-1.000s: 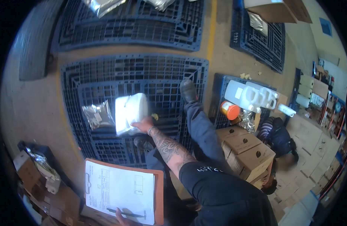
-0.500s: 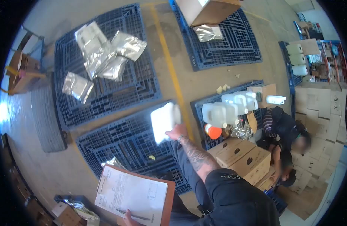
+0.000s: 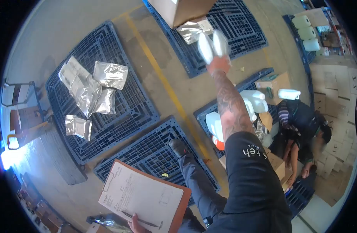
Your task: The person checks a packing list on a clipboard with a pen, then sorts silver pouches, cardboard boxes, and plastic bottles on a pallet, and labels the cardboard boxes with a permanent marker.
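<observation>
Two hands show in the head view, and both have hold of something. The right hand (image 3: 219, 64), at the end of an outstretched arm, is clamped on the near end of a white pack (image 3: 205, 47); the fingers on its underside cannot be made out. The pack shows as two pale lobes side by side with a narrow gap between them. Its long axis runs from the hand toward the far side, leaning slightly left, so the free ends point away from the person. The pack thus lies just beyond the hand, in front of the far pallet (image 3: 240, 25) as seen from here; whether it touches that pallet cannot be told. Just past the pack on the left is a silver pouch (image 3: 189, 32), beside a cardboard box (image 3: 178, 11).

The left hand (image 3: 136, 224) grips the near edge of a clipboard (image 3: 185, 202), its thumb on top by a pen (image 3: 141, 219). The clipboard's long axis runs left to right, slanting nearer on the right, with the clip at the left end. Farther left, several silver pouches (image 3: 110, 74) lie on the left pallet (image 3: 132, 110).
</observation>
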A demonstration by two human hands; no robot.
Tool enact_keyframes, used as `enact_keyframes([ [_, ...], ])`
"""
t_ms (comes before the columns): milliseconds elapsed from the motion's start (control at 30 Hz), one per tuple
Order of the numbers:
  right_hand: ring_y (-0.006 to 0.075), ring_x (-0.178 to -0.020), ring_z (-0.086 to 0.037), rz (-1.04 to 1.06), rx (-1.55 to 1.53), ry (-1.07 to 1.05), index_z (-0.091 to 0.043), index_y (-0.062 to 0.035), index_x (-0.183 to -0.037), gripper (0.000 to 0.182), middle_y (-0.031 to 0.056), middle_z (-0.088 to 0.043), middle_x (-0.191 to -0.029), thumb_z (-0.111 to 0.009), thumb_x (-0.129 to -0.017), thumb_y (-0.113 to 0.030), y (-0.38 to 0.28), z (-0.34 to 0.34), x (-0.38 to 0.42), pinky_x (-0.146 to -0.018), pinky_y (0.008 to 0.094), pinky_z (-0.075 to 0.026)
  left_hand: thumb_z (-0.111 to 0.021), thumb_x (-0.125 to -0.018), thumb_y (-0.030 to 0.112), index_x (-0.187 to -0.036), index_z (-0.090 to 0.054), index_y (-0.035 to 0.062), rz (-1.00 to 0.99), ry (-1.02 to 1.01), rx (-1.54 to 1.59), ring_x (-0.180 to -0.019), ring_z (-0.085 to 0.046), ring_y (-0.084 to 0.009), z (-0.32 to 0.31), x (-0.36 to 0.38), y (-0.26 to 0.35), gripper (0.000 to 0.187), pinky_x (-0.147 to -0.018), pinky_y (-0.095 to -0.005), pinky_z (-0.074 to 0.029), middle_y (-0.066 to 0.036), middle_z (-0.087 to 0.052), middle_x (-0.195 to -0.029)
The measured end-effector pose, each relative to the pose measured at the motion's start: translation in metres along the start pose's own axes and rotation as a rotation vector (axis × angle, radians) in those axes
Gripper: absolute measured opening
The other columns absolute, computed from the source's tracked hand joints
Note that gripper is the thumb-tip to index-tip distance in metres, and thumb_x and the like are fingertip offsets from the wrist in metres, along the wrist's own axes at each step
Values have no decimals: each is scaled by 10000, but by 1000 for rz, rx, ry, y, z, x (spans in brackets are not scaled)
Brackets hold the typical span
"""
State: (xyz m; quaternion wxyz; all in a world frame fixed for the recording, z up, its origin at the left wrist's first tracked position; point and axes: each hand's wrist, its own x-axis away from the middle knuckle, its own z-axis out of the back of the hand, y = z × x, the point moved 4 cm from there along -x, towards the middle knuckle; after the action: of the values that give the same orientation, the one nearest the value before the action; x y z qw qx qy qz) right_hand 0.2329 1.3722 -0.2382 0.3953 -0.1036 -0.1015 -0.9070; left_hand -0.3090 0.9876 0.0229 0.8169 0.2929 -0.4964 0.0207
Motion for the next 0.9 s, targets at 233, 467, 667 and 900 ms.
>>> enact_keyframes([
  [233,332,-1146,-546,225,-326,-235,-574,-109,-1196,451,160,-434,-1351,-638,-843,-381,-37,-35,73,-925,472,-468,-543,-851,223,-1335,-359,-27,-101,-148,31,-1021,-586,-303,-41,31,39,575,-841,-416,-522,-189,-521,-1160],
  [467,406,-757,-635,351,-743,-176,-630,-3,-801,358,205,-658,-771,-636,-872,-354,14,-56,212,-639,464,-505,-579,-886,130,-1332,-390,-31,-111,-108,115,-1019,-593,-265,-16,33,47,511,-855,-390,-512,-160,-560,-1156],
  [667,348,-691,-630,535,-943,-536,-587,-11,-764,406,169,-632,-735,-638,-877,-398,-5,96,337,-601,425,-481,-631,-885,110,-1230,-489,-64,-269,-249,214,-971,-608,-201,-34,65,99,411,-832,-331,-508,-132,-604,-1134],
  [900,237,-647,-619,1189,-838,-576,-598,-50,-815,333,91,-616,-733,-710,-822,-364,-83,306,459,-576,344,-472,-640,-888,112,-1140,-574,-70,-439,-292,251,-892,-612,-149,-16,91,164,317,-778,-286,-496,-99,-652,-1043],
])
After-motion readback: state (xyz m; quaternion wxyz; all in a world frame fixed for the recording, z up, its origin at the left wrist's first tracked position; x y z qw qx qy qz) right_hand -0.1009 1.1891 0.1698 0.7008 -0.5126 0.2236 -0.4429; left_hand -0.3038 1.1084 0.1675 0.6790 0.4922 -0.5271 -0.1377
